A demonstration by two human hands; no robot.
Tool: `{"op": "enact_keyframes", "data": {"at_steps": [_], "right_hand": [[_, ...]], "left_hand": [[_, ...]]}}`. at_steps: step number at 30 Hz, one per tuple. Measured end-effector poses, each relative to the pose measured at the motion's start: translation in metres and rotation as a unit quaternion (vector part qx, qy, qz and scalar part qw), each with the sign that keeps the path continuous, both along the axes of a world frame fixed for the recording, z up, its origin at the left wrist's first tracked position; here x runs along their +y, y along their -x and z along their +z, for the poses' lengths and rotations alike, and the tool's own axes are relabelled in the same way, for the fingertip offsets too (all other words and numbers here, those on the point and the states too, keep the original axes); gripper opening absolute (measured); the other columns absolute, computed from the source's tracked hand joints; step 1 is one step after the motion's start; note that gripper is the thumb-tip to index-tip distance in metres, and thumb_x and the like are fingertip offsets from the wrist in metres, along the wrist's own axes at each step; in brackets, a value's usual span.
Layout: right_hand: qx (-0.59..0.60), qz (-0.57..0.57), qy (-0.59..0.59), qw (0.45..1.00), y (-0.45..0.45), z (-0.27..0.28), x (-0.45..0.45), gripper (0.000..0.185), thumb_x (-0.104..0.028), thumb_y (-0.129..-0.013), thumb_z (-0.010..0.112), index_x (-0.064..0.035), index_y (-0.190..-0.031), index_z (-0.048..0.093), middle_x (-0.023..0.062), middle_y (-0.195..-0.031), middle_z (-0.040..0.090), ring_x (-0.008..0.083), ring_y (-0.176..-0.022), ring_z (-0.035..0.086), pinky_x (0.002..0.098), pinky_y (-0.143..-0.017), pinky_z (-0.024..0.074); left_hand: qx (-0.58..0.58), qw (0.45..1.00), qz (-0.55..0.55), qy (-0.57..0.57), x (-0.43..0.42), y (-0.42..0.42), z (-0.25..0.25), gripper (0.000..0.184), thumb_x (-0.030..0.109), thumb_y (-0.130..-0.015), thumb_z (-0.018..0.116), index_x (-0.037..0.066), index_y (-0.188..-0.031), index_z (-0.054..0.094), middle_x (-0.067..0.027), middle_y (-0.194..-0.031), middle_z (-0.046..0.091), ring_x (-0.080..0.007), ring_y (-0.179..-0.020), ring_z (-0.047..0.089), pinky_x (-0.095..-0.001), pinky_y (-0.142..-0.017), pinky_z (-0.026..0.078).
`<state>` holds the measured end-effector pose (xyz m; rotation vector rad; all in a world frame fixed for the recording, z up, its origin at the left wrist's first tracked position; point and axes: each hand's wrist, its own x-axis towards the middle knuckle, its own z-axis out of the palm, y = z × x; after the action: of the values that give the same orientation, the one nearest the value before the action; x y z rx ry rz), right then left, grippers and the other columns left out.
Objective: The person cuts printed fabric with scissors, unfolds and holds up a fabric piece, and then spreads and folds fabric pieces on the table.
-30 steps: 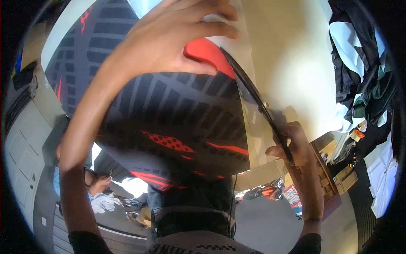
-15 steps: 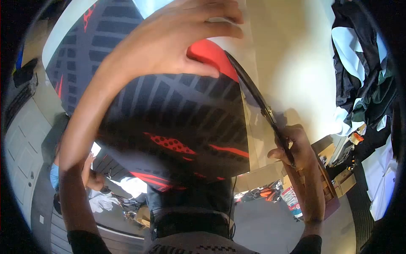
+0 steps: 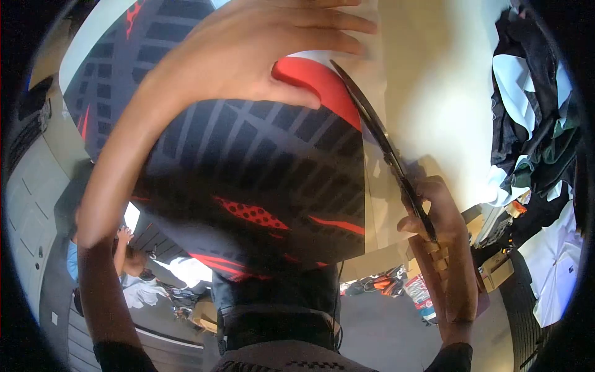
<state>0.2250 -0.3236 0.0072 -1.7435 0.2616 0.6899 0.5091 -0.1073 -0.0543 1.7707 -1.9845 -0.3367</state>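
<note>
A cream surface [image 3: 443,105] backs both hands [image 3: 248,59]: left splayed over fabric [image 3: 260,161], right [image 3: 443,214] gripping scissors [image 3: 379,133].

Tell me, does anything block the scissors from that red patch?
Nothing visible stands between the scissors in the right hand and the red patch; the left hand has its fingers beyond the blade tip.

I see dark cloth [image 3: 297,177] patterned in black and grey bars with red flashes, some black-dotted; my scissors [image 3: 389,155] look black against the cream bench [image 3: 443,93].
</note>
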Motion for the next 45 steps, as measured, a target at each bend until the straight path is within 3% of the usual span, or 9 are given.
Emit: {"op": "enact_keyframes", "data": {"at_steps": [21, 42, 45], "right_hand": [[0.008, -0.014, 0.005, 1.000, -0.010, 0.001, -0.005, 0.047, -0.032, -0.060, 0.091, -0.0030, -0.065, 0.054, 0.0001, -0.048, 0.038, 0.0160, -0.043, 0.030, 0.0306, -0.046, 0.0267], [-0.029, 0.041, 0.056, 0.997, -0.020, 0.009, -0.018, 0.051, -0.029, -0.057, 0.092, -0.0033, -0.063, 0.049, 0.0012, -0.049, 0.038, 0.0177, -0.045, 0.031, 0.0302, -0.047, 0.0275], [0.011, 0.053, 0.059, 0.997, -0.024, 0.011, -0.023, 0.050, -0.027, -0.057, 0.092, -0.0034, -0.063, 0.049, 0.0010, -0.049, 0.039, 0.0172, -0.046, 0.031, 0.0302, -0.047, 0.0276]], "left_hand": [[-0.011, 1.000, 0.000, 0.008, -0.004, 0.002, 0.002, 0.070, 0.068, -0.085, 0.049, 0.016, -0.131, 0.057, -0.0004, -0.147, 0.043, -0.0228, -0.142, 0.030, -0.0442, -0.119, 0.018], [0.003, 1.000, 0.013, 0.018, -0.005, 0.003, -0.004, 0.067, 0.065, -0.084, 0.054, 0.017, -0.129, 0.058, 0.0006, -0.146, 0.045, -0.0219, -0.140, 0.033, -0.0430, -0.119, 0.019], [0.013, 1.000, 0.013, 0.009, -0.006, 0.003, -0.004, 0.066, 0.064, -0.083, 0.056, 0.017, -0.129, 0.059, 0.0000, -0.145, 0.046, -0.0222, -0.140, 0.033, -0.0429, -0.118, 0.020]]}}
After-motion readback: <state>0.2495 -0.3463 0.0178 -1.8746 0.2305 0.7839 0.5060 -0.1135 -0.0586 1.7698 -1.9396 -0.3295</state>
